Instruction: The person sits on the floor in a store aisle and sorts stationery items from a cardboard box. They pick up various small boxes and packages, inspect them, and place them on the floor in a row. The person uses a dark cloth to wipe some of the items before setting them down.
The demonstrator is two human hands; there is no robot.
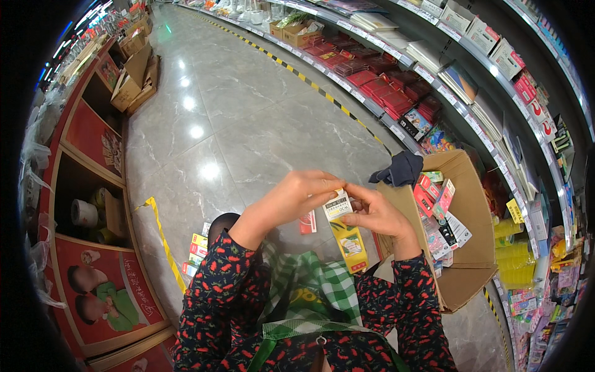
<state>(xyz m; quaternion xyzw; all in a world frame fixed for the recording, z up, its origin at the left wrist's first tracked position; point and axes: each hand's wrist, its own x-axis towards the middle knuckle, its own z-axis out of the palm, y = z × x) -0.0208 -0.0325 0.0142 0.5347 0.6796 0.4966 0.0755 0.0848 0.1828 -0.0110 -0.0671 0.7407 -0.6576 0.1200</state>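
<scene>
Both hands meet around a small white and yellow carton in front of my chest. My left hand holds its upper end with the fingertips. My right hand grips the same carton from the right, thumb across its face. Below it, a longer yellow box with a picture hangs or lies in line with the carton; whether the two are joined I cannot tell. A red and white box lies lower, behind my left wrist. To the right stands an open cardboard box with mixed small packages inside.
A dark cloth hangs over the cardboard box's corner. Several small boxes sit on the floor at left, beside yellow tape. Stocked shelves curve along the right; a red cabinet and cardboard cartons line the left.
</scene>
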